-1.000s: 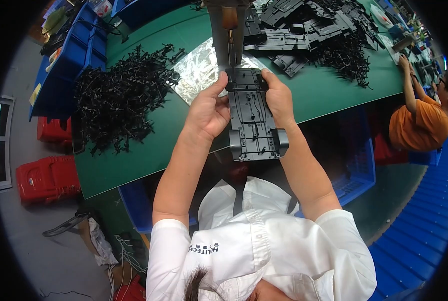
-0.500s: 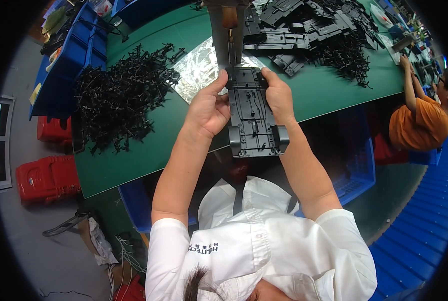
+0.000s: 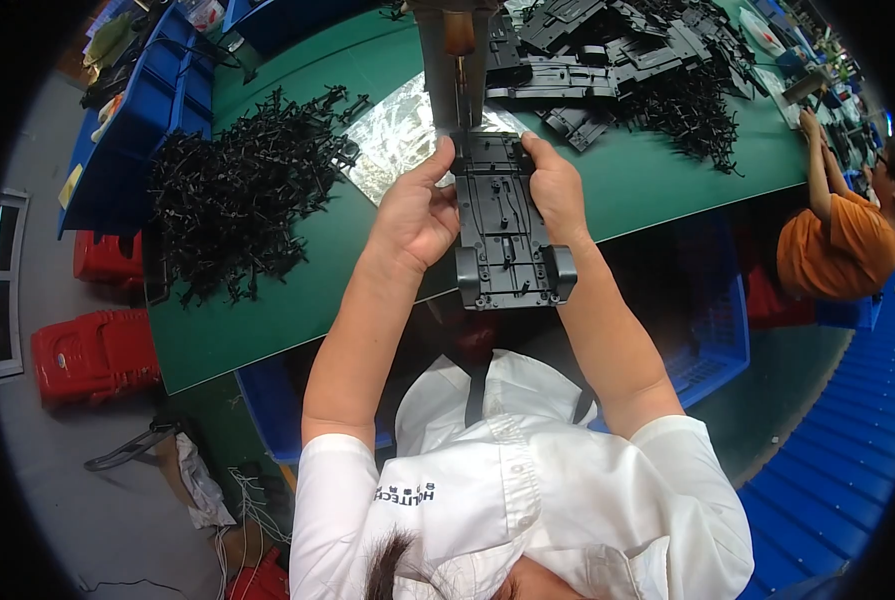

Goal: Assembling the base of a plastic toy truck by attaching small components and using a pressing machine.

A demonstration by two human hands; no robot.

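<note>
- While the panel points its near end at the person's shirt, its far end lies in view at the foot of the post; whether they touch, I cannot tell.
- Left hand and right hand share the panel: each grip is closed on one long side, thumbs by the far corners.
- To do this well, I judge, both grips should bear evenly, so that the panel stays level and square, with thumbs clear of the rod.
- Against the frame a second ago, the panel sits slightly higher in view, its near edge farther from the shirt; the hands barely shift.
- Beyond the hands, the green worktop carries foil, a left heap of small black parts and a right heap of panels.
- Far right, a co-worker wears orange.
</note>
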